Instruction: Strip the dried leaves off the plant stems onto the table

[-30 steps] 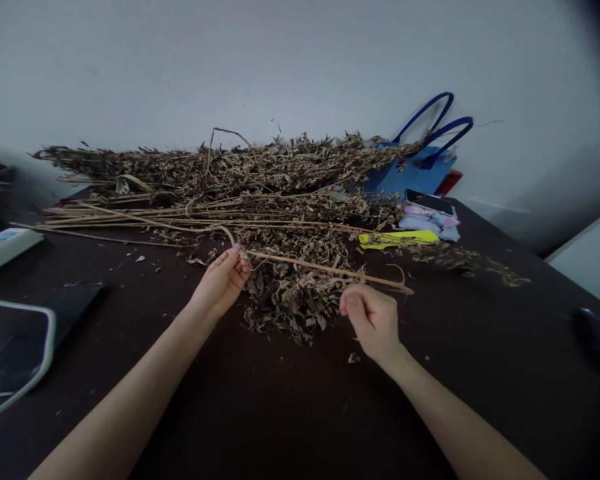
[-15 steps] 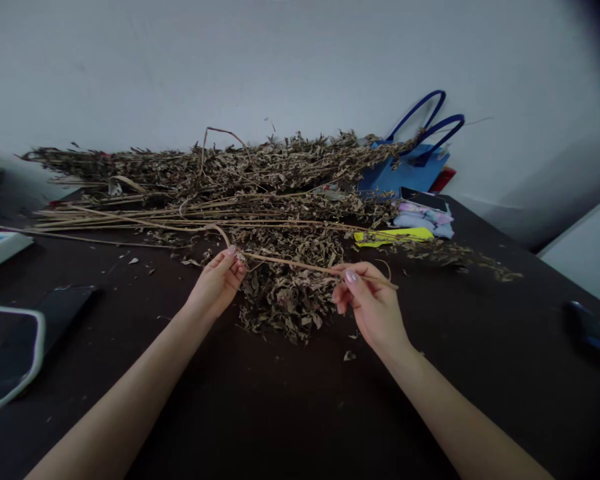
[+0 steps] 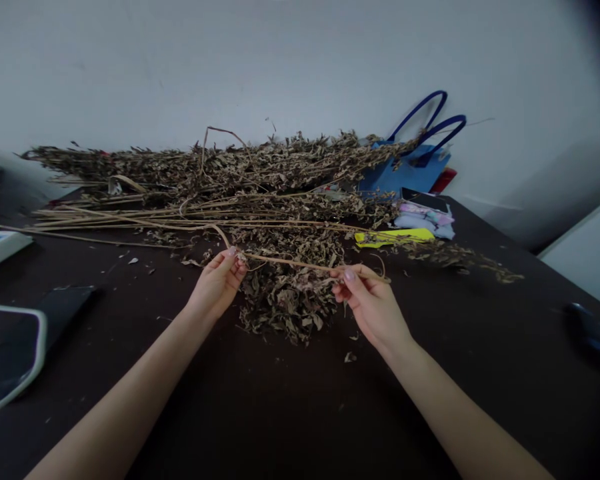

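Note:
A thin bare dried stem (image 3: pixel 290 262) stretches between my two hands above a small heap of stripped dried leaves (image 3: pixel 287 300) on the dark table (image 3: pixel 280 413). My left hand (image 3: pixel 217 283) pinches the stem's left part, fingers closed around it. My right hand (image 3: pixel 367 300) pinches the stem near its right end between thumb and fingers. Behind the heap lies a long pile of dried leafy branches and bare stalks (image 3: pixel 220 180).
A blue bag with dark blue handles (image 3: pixel 410 163) stands at the back right against the wall. Folded pastel cloths (image 3: pixel 423 220) and a yellow sheet (image 3: pixel 395 235) lie beside it. A white device (image 3: pixel 0 243) and a dark tablet-like object (image 3: pixel 10 347) sit at the left edge.
My right hand rose from the table and took hold of the stem near its right end. My left hand kept its grip in place.

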The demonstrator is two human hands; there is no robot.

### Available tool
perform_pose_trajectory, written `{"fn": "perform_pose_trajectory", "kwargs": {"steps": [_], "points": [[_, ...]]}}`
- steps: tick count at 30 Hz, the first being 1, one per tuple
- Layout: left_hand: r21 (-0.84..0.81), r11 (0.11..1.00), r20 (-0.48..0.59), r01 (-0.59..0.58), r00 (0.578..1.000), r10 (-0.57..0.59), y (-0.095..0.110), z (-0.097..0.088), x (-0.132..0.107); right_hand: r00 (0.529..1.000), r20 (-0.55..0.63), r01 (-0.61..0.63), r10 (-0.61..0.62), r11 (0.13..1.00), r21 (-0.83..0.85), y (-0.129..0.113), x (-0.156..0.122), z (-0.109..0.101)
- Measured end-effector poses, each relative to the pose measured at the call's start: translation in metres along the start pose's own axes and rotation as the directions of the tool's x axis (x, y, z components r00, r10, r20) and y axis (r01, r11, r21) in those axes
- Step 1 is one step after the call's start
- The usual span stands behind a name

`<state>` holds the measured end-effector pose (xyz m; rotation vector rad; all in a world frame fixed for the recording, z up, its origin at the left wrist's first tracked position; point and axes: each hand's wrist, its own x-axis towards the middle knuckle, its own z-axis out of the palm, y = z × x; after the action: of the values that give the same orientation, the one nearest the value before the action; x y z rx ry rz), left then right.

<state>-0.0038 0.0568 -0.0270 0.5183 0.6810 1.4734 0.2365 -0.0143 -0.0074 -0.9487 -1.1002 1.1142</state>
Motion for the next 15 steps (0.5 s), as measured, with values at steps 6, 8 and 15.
{"fn": "perform_pose_trajectory", "kwargs": {"steps": [6, 8, 15], "points": [[0.008, 1.0, -0.017, 0.017, 1.0, -0.017, 0.0, 0.001, 0.0, 0.981, 0.032, 0.193, -0.191, 0.96, -0.205, 0.001, -0.001, -0.002], [0.007, 1.0, -0.016, 0.025, 1.0, -0.025, 0.0, 0.001, -0.001, 0.975, 0.05, 0.223, -0.217, 0.941, -0.256, 0.003, 0.0, -0.004], [0.024, 0.999, 0.0, 0.024, 1.0, -0.024, 0.0, 0.002, -0.002, 0.985, 0.026, 0.173, -0.172, 0.964, -0.201, 0.011, 0.006, -0.007]]}}
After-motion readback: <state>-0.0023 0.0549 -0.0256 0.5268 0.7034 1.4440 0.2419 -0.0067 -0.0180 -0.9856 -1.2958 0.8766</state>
